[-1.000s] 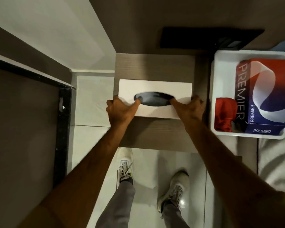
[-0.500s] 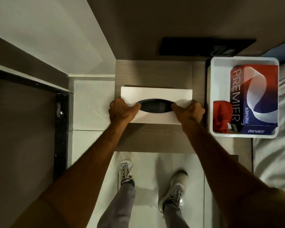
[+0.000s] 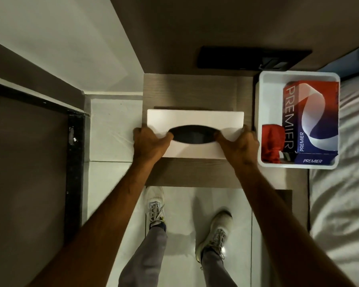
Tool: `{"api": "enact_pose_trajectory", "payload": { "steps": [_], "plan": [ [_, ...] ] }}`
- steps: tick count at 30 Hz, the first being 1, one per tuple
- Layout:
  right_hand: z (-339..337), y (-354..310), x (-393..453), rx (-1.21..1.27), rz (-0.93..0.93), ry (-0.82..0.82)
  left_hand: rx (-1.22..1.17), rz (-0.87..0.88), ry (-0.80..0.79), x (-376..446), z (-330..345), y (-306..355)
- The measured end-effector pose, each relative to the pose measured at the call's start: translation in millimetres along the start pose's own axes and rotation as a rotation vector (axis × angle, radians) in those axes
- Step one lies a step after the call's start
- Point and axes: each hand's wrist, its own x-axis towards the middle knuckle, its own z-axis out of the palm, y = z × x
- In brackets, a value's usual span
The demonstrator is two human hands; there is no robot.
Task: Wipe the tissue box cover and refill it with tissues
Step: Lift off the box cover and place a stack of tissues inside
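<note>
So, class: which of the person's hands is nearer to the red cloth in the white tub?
The right hand: it grips the cover's end beside the tub holding the red cloth. The left hand grips the far end.

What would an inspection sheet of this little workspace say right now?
Surface: small wooden table, mostly bare.
Job's things: white tissue box cover, oval slot dark; Premier tissue box and red cloth in white bin.
Clutter: nothing seen.
Hands: left hand and right hand grip the cover's ends.
Cables: nothing seen.
Surroundings: tiled floor, bed sheet on the right, dark wall panel behind.
</note>
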Motion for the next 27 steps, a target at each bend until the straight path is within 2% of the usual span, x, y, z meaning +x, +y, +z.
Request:
{"api": "enact_pose_trajectory", "payload": {
  "steps": [4,9,16,20,22,24,27],
  "plan": [
    [-13.4,36.4,-48.2,-0.074,-0.026,-0.041,0.026,-0.040,-0.006,-50.9,-0.3,-34.9],
    [-1.6,77.7,-74.4,-0.037,0.061,-0.156,0.012,-0.122,-0.040,-91.3,21.2,-76.8],
    [13.6,85.1,-63.4,0.043,0.058,-0.135,0.001,-0.068,0.061,-75.2,40.0,-79.4],
    [-7.2,76.5,-60.8,-0.081,-0.050,-0.165,0.040,-0.017,0.084,-68.5,42.9,-76.4],
    [-39.7,76.2,-54.5,-0.155,-0.204,-0.088,0.051,0.005,0.128,-75.3,44.1,-70.0],
    [-83.0,80.9,-36.3,-0.225,-0.356,0.072,0.043,0.050,0.215,-88.0,46.1,-60.2],
    [-140.9,97.4,10.0,-0.406,-0.387,0.278,0.050,0.240,0.352,-108.8,58.6,-44.3]
  ]
}}
